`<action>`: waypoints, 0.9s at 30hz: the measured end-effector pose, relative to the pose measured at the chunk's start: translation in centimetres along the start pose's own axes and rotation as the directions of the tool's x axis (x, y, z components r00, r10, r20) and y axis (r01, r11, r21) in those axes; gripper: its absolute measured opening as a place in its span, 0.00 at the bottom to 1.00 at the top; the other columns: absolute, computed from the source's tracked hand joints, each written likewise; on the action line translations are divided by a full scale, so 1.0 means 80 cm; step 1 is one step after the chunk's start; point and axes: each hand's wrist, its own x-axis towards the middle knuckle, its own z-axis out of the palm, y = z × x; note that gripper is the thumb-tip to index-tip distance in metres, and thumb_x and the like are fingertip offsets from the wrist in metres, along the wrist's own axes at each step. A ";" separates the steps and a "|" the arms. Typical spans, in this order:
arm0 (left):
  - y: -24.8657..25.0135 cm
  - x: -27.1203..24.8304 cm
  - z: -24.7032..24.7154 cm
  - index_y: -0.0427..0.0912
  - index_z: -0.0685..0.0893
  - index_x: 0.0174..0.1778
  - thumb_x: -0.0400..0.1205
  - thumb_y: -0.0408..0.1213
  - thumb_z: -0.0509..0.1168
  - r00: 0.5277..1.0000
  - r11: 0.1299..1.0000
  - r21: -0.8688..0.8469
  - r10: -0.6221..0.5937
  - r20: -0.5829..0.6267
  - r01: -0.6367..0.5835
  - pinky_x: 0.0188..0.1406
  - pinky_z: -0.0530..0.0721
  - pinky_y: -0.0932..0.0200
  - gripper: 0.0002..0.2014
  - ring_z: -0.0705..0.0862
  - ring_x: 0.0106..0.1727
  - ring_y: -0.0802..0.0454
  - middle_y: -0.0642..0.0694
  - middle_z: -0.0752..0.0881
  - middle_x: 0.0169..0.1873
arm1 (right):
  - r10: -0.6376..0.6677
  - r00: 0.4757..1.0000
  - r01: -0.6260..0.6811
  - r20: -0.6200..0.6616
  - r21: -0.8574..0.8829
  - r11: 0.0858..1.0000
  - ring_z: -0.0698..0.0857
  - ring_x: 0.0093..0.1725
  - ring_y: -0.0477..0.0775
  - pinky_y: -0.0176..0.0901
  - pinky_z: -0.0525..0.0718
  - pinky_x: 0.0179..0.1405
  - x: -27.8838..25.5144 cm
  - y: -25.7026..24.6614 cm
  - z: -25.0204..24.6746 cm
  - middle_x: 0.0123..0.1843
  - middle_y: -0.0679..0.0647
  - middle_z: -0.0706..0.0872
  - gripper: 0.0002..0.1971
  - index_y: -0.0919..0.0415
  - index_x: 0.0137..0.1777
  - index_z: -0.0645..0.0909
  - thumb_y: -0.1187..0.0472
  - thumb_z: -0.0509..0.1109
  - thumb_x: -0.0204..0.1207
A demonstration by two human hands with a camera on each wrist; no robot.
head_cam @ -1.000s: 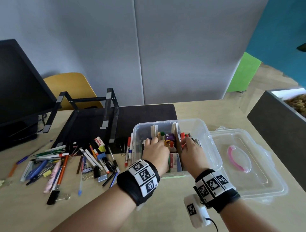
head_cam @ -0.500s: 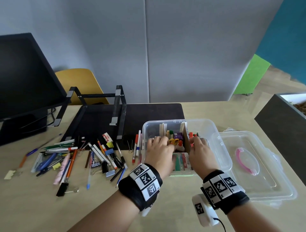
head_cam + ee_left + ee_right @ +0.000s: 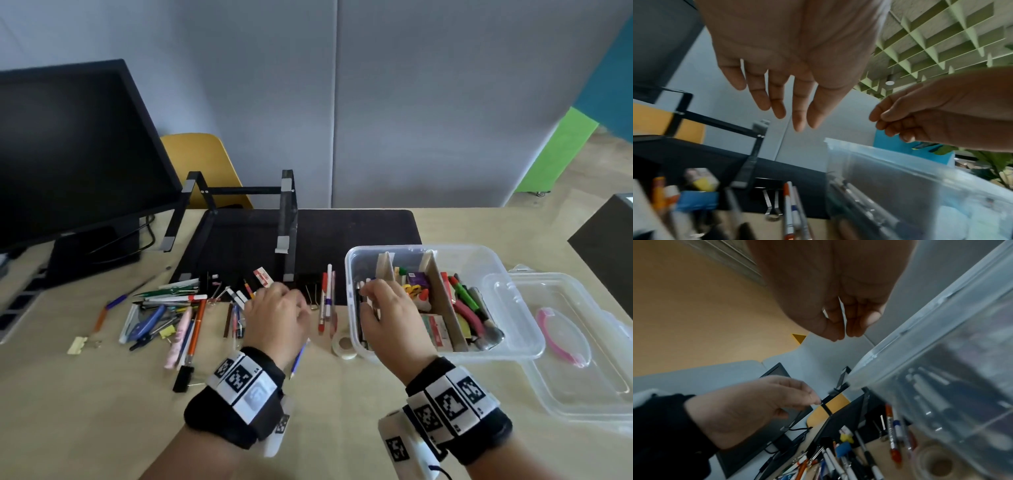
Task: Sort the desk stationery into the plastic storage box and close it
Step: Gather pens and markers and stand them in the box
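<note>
The clear plastic storage box [image 3: 349, 274] stands open on the desk, split by cardboard dividers and holding pens, markers and small items. Its lid [image 3: 582, 394] with a pink handle [image 3: 561, 339] lies to the right. My left hand [image 3: 274, 291] hovers over the loose stationery pile [image 3: 178, 308] left of the box, fingers straight and empty in the left wrist view [image 3: 789, 113]. My right hand [image 3: 370, 294] is above the box's left compartment, fingers curled against the thumb [image 3: 840, 334], with nothing visible in it.
Two red-tipped pens [image 3: 327, 298] and a tape roll [image 3: 344, 344] lie beside the box's left wall. A laptop stand [image 3: 284, 222] sits on a black mat [image 3: 342, 233], with a monitor [image 3: 68, 154] at left. A dark cabinet [image 3: 606, 246] borders the right.
Both hands were in the box's middle compartment. My left hand has moved left, out of the box and over the loose pens. My right hand has shifted to the left compartment.
</note>
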 end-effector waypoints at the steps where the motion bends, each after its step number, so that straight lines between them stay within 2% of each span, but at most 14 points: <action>1: -0.015 0.001 -0.003 0.51 0.85 0.47 0.81 0.43 0.61 0.999 1.000 0.005 -0.027 0.030 0.027 0.58 0.72 0.55 0.07 0.76 0.58 0.49 0.52 0.81 0.52 | -0.003 1.000 0.003 0.019 0.009 1.000 0.79 0.52 0.56 0.46 0.79 0.56 0.001 -0.009 0.007 0.50 0.56 0.82 0.09 0.63 0.54 0.81 0.67 0.65 0.75; 5: -0.078 0.010 -0.001 0.49 0.85 0.49 0.82 0.44 0.61 0.976 0.989 0.029 -0.150 0.159 0.148 0.57 0.77 0.53 0.08 0.77 0.59 0.47 0.49 0.81 0.54 | -0.014 0.988 0.010 0.157 0.024 1.000 0.78 0.55 0.51 0.34 0.73 0.52 0.000 -0.042 0.041 0.56 0.53 0.79 0.12 0.60 0.61 0.78 0.64 0.62 0.78; 9: -0.130 0.019 0.013 0.49 0.82 0.41 0.79 0.41 0.61 0.935 0.973 0.021 -0.225 0.276 0.228 0.57 0.78 0.51 0.05 0.79 0.56 0.46 0.45 0.84 0.52 | 0.052 0.948 -0.044 0.315 -0.034 0.998 0.77 0.58 0.51 0.38 0.76 0.58 0.002 -0.062 0.081 0.60 0.52 0.76 0.13 0.57 0.63 0.74 0.61 0.60 0.80; 12: -0.155 0.022 0.022 0.46 0.83 0.43 0.80 0.40 0.61 0.920 0.969 0.006 -0.238 0.312 0.248 0.58 0.78 0.52 0.07 0.80 0.56 0.46 0.45 0.82 0.53 | 0.130 0.910 -0.092 0.394 -0.114 0.989 0.75 0.62 0.54 0.42 0.75 0.64 0.007 -0.059 0.119 0.63 0.54 0.76 0.13 0.58 0.63 0.73 0.62 0.59 0.80; 15: -0.169 0.027 0.029 0.43 0.85 0.46 0.81 0.37 0.62 0.934 0.976 -0.036 -0.193 0.301 0.213 0.57 0.78 0.54 0.07 0.81 0.55 0.44 0.44 0.82 0.53 | 0.239 0.869 -0.188 0.433 -0.158 0.970 0.75 0.62 0.56 0.46 0.77 0.64 0.015 -0.048 0.155 0.65 0.56 0.75 0.14 0.59 0.64 0.72 0.65 0.59 0.79; 19: -0.182 0.042 0.036 0.40 0.85 0.48 0.80 0.31 0.62 0.954 0.991 -0.081 -0.079 0.289 0.107 0.55 0.78 0.55 0.07 0.81 0.54 0.45 0.42 0.84 0.50 | 0.374 0.821 -0.302 0.432 -0.228 0.926 0.74 0.65 0.58 0.49 0.75 0.65 0.028 -0.037 0.187 0.67 0.57 0.74 0.16 0.58 0.66 0.69 0.65 0.59 0.79; 22: -0.191 0.057 0.042 0.42 0.85 0.56 0.80 0.32 0.63 0.965 0.995 -0.098 0.002 0.262 0.024 0.60 0.77 0.54 0.10 0.80 0.57 0.45 0.43 0.83 0.54 | 0.416 0.826 -0.305 0.380 -0.320 0.897 0.75 0.67 0.59 0.49 0.69 0.68 0.037 -0.032 0.202 0.68 0.58 0.76 0.19 0.57 0.69 0.68 0.60 0.61 0.78; 27: -0.198 0.086 0.045 0.45 0.84 0.62 0.82 0.37 0.62 0.952 0.990 -0.074 0.135 0.276 -0.119 0.64 0.76 0.52 0.13 0.75 0.64 0.47 0.48 0.80 0.60 | 0.442 0.821 -0.312 0.362 -0.363 0.878 0.76 0.65 0.59 0.48 0.75 0.64 0.051 -0.028 0.218 0.66 0.59 0.77 0.20 0.59 0.69 0.69 0.63 0.63 0.76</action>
